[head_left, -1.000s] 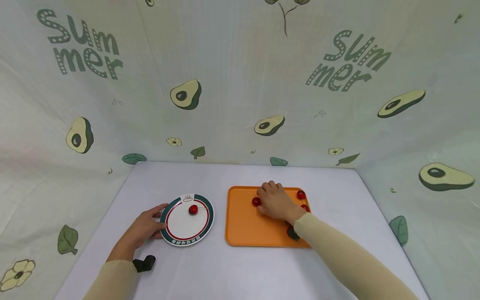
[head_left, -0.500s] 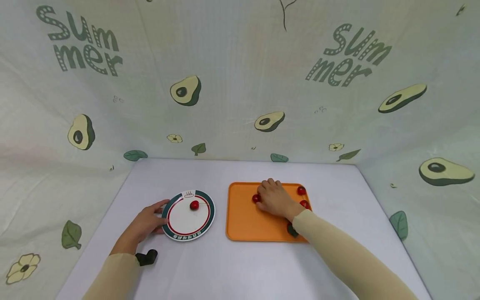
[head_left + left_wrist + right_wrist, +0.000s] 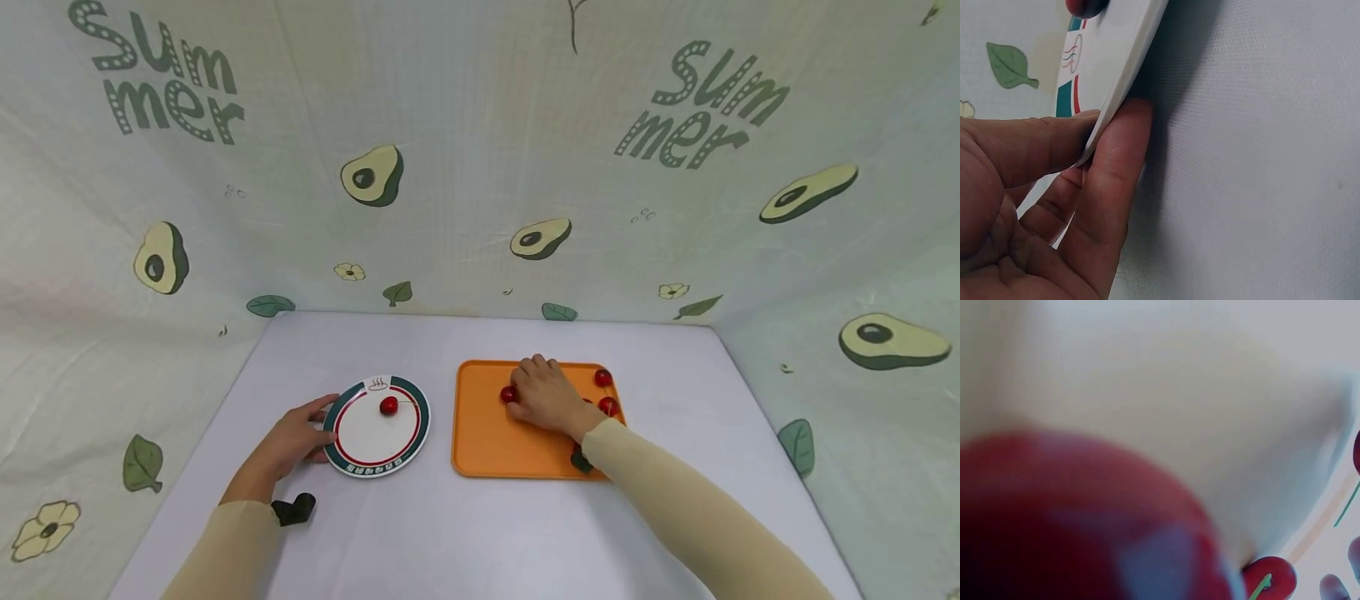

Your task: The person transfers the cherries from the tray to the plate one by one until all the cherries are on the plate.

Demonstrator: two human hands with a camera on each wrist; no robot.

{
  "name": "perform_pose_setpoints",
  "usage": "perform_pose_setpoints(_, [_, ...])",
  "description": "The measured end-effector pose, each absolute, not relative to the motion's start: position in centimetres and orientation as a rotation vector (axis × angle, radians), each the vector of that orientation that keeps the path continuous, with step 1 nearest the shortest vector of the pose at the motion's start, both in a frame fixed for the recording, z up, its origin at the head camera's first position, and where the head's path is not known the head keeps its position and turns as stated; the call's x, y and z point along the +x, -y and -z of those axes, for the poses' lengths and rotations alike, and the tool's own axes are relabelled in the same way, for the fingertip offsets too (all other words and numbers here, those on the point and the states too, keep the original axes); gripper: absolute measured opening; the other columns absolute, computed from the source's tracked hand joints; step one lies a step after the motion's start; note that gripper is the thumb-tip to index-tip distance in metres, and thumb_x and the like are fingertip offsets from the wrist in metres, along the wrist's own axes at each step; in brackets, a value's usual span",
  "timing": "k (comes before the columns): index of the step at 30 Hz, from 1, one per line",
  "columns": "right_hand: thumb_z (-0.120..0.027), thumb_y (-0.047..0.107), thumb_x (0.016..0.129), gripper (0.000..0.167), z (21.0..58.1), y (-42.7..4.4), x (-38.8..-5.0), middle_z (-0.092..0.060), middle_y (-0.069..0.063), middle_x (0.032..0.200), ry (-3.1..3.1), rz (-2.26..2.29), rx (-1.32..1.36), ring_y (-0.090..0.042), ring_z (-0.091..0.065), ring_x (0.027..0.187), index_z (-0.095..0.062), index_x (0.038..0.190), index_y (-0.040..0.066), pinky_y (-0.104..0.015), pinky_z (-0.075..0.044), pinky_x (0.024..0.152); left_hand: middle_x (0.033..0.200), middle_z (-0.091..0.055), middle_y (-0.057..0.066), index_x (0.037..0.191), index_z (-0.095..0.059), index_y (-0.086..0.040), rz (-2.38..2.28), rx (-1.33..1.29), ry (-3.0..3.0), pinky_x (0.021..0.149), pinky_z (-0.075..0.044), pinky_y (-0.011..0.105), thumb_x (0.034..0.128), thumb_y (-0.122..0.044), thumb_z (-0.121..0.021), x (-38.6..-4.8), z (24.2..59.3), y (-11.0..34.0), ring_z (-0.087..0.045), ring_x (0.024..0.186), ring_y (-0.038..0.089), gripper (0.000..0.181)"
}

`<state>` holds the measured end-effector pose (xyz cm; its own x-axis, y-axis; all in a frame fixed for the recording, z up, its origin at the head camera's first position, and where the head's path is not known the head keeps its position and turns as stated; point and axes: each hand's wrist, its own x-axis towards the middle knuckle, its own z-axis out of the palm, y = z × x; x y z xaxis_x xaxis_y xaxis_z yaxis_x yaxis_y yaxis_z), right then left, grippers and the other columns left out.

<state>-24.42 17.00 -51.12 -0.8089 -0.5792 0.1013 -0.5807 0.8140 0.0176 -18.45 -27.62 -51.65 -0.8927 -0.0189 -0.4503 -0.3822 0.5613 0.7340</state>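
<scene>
In the head view, my left hand [image 3: 294, 437] grips the left rim of a white plate [image 3: 367, 437] with a green and red border. The left wrist view shows my thumb on top of the rim and a finger beneath it. One red cherry [image 3: 388, 406] with a thin stem lies on the plate. Over the orange tray [image 3: 480, 454], my right hand [image 3: 546, 398] has a cherry [image 3: 509, 394] between thumb and forefinger. A large blurred red cherry [image 3: 1079, 525] fills the lower left of the right wrist view; its fingertips are mostly hidden.
More cherries lie at the tray's right side, including one at the back [image 3: 603, 377] and another below it [image 3: 609, 406]; my right hand and forearm partly cover others. Black wrist devices show beside both cuffs. A printed cloth [image 3: 465, 167] rises behind the white table [image 3: 405, 533].
The whole scene has shifted up slightly as the head view tilts. My right hand and the cherry at its fingers have moved slightly left over the tray. My left hand stays on the plate.
</scene>
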Motion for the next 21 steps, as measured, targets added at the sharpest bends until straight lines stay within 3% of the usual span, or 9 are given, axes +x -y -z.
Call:
perform_pose_setpoints(10, [-0.067, 0.041, 0.097, 0.037, 50.6, -16.1, -24.2, -0.057, -0.007, 0.101, 2.835, -0.028, 0.940, -0.027, -0.047, 0.097, -0.065, 0.111, 0.007, -0.042, -0.042, 0.087, 0.153, -0.039, 0.031, 0.165, -0.035, -0.014, -1.270, -0.303, -2.403, 0.071, -0.055, 0.029, 0.0949, -0.004, -0.071, -18.7, 51.4, 27.7, -0.063, 0.086, 0.022, 0.079])
perform_pose_setpoints(21, [-0.067, 0.043, 0.097, 0.037, 49.5, -11.7, -24.4, -0.055, -0.006, 0.098, 2.797, -0.030, 1.019, -0.025, -0.046, 0.096, -0.063, 0.106, 0.007, -0.041, -0.042, 0.087, 0.153, -0.040, 0.032, 0.165, -0.035, -0.013, -1.293, -0.321, -2.388, 0.070, -0.056, 0.029, 0.0949, -0.002, -0.071, -18.3, 51.3, 27.8, -0.064, 0.083, 0.020, 0.079])
